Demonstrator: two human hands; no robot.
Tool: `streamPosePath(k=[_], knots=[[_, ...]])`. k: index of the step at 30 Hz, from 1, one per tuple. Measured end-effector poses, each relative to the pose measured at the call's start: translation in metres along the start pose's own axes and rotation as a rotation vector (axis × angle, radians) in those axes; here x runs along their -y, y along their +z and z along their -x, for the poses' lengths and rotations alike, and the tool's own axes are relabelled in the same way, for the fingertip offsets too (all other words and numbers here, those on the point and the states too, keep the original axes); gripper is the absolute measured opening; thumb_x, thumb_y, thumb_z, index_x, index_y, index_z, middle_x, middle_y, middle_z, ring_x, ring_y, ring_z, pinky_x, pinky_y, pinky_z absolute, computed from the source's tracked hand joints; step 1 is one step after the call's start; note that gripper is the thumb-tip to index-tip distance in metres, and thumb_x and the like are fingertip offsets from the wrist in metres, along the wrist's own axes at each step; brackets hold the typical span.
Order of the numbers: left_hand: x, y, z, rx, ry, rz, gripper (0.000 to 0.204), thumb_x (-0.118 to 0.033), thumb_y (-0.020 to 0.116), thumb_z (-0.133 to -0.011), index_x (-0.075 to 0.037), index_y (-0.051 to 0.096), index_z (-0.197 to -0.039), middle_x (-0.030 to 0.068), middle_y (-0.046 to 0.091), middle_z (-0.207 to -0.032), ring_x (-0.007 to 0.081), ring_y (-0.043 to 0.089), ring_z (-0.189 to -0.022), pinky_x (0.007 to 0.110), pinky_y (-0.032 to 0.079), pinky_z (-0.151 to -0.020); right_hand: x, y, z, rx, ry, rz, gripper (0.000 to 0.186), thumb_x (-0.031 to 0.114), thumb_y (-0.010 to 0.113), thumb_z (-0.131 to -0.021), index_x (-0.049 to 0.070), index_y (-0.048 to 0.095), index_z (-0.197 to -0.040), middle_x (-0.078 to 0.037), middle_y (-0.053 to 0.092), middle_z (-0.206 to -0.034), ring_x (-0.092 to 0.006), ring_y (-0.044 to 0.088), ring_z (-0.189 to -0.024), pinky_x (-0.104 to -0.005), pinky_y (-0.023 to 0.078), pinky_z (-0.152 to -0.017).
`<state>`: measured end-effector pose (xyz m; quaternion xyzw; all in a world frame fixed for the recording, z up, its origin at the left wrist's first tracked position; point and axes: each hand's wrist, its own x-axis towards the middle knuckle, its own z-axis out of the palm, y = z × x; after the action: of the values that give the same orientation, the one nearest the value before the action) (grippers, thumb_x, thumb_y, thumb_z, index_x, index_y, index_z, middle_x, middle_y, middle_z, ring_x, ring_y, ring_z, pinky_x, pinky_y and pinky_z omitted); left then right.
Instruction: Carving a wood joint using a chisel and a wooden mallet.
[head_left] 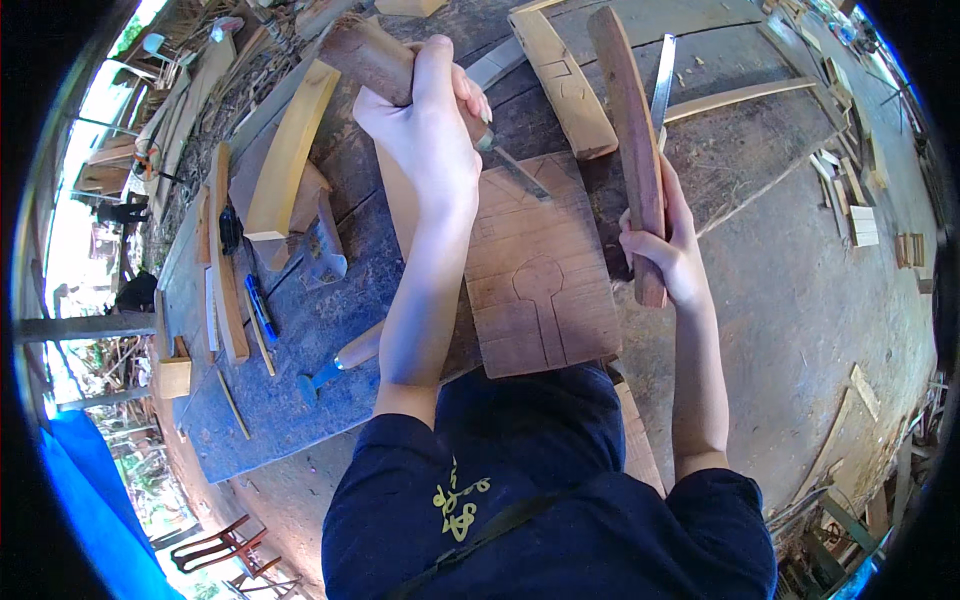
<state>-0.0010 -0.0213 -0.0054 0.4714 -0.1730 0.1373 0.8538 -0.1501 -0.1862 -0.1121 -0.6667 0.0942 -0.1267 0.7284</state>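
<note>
Marked board [582,272] mid-view, probably stiff, take by edges; upper-left corner hard to make out behind left hand [430,140]. Wooden bar [628,120], likely solid, heavyish, right hand [668,250] grasping it low. Chisel [517,172] over board, left hand clenched round handle; tip contact unclear.
</note>
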Motion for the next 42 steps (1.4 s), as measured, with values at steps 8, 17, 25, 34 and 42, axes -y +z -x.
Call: streamPosePath(k=[8,17,25,34,42], knots=[[0.003,-0.001,0.001,0.059,0.004,0.022,0.016,-0.003,0.062,-0.088,-0.002,0.052,-0.075,0.0037,0.048,-0.052,0.0125,0.045,-0.038,0.029,0.039,-0.038,0.004,-0.002,0.002,0.036,0.093,-0.041,0.099,0.004,0.070,-0.065,0.007,0.025,-0.154,-0.013,0.053,-0.121,-0.0182,0.058,-0.091,-0.0294,0.050,-0.078],[-0.001,0.005,0.002,0.051,-0.004,-0.079,0.025,-0.008,0.064,-0.087,-0.005,0.048,-0.068,0.0029,0.046,-0.053,0.0140,0.042,-0.041,0.031,0.037,-0.044,0.002,0.002,-0.001,0.000,-0.008,-0.031,0.098,0.004,0.070,-0.066,0.008,0.025,-0.153,-0.011,0.054,-0.109,-0.0173,0.058,-0.087,-0.0303,0.051,-0.071],[0.006,0.002,-0.001,0.040,0.041,-0.071,0.023,-0.007,0.066,-0.085,-0.004,0.048,-0.071,0.0036,0.047,-0.054,0.0144,0.044,-0.041,0.032,0.037,-0.043,0.005,0.001,0.002,0.015,0.047,-0.045,0.097,0.005,0.070,-0.066,0.008,0.026,-0.153,-0.012,0.054,-0.113,-0.0187,0.057,-0.092,-0.0302,0.049,-0.079],[0.010,0.001,-0.010,0.025,0.021,-0.086,0.017,-0.006,0.066,-0.084,-0.002,0.053,-0.074,0.0046,0.048,-0.055,0.0147,0.045,-0.042,0.031,0.038,-0.043,0.004,0.002,0.000,0.002,0.016,-0.015,0.096,0.003,0.068,-0.065,0.008,0.027,-0.152,-0.011,0.053,-0.116,-0.0178,0.057,-0.087,-0.0298,0.049,-0.076],[0.009,0.017,0.004,0.084,0.082,-0.146,0.016,-0.006,0.065,-0.087,-0.001,0.055,-0.076,0.0022,0.051,-0.055,0.0096,0.046,-0.042,0.027,0.037,-0.042,0.003,0.002,-0.001,0.011,0.023,0.000,0.097,0.009,0.070,-0.065,0.008,0.028,-0.152,-0.012,0.056,-0.106,-0.0200,0.058,-0.088,-0.0316,0.049,-0.078]])
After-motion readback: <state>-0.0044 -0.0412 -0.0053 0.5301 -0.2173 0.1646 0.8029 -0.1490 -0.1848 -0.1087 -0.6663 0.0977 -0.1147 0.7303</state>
